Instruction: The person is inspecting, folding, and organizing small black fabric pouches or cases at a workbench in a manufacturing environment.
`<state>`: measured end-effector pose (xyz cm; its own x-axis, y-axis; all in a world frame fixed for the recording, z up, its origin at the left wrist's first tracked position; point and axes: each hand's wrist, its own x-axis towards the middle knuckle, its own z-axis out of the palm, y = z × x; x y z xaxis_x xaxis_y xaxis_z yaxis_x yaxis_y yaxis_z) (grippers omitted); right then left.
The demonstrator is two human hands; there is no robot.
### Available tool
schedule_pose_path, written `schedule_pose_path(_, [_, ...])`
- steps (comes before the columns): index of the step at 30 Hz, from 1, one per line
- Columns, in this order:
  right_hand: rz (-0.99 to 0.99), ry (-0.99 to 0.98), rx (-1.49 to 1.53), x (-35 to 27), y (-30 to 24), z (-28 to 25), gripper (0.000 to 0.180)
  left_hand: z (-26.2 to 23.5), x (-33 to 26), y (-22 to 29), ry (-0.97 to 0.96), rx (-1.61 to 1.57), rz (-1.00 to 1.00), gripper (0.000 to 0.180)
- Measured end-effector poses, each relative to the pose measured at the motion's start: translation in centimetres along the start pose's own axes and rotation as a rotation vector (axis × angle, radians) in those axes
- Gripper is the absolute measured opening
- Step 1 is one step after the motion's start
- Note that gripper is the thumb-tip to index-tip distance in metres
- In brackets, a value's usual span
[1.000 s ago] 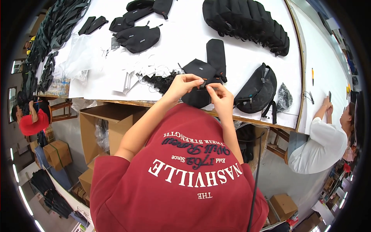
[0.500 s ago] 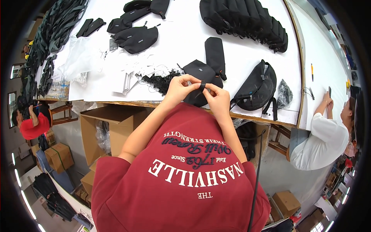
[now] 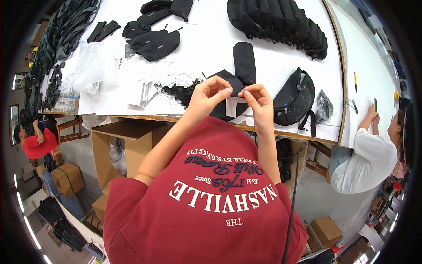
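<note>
My left hand (image 3: 209,94) is raised at the table's near edge, thumb and fingertips pinched together. What it holds, if anything, is too small to make out. Just to its right, my right hand (image 3: 258,102) pinches too, with a tiny dark bit at the fingertips that I cannot name. Under and behind both hands lies a black fabric bag (image 3: 226,77), partly hidden by them. A small white patch (image 3: 231,108) shows between the hands, over the bag. Beyond stands out a flat black pouch (image 3: 244,61). A black half-round zipped bag (image 3: 293,99) lies right of my right hand.
Left of my hands are black thread scraps (image 3: 178,93) and white paper slips (image 3: 147,94). Black pouches (image 3: 156,44) lie farther back, near a long row of black bags (image 3: 277,24). Black straps (image 3: 66,31) heap at far left. A person in white (image 3: 367,158) sits at right.
My hands have moved apart, the right one shifting rightward. The dark strip that was pinched between them no longer shows there, and a white patch now shows in the gap.
</note>
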<state>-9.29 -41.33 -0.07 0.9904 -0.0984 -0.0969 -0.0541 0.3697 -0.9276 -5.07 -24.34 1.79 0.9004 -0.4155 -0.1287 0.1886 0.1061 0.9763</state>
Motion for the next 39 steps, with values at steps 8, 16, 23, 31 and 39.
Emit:
schedule_pose_path(8, [-0.081, -0.080, 0.019, -0.1, 0.2, 0.7, 0.013, 0.0, 0.2, -0.6, -0.086, 0.067, 0.025, 0.010])
schedule_pose_path(16, [-0.053, -0.107, 0.031, 0.0, 0.5, 0.6, 0.016, 0.0, 0.1, -1.0, -0.179, -0.043, 0.007, 0.012])
schedule_pose_path(23, [-0.022, -0.199, -0.014, -0.1, 0.1, -0.1, 0.013, -0.6, 0.6, -0.9, -0.273, -0.029, -0.119, 0.012])
schedule_pose_path(31, [0.133, -0.336, -0.151, 1.8, -0.9, -1.5, 0.009, -0.8, 0.4, -1.4, -0.305, 0.302, -0.172, 0.013])
schedule_pose_path(39, [-0.076, -0.579, -1.420, 4.9, 6.5, 1.4, 0.056, 2.5, -1.9, -1.0, -0.630, 0.708, 0.050, 0.016])
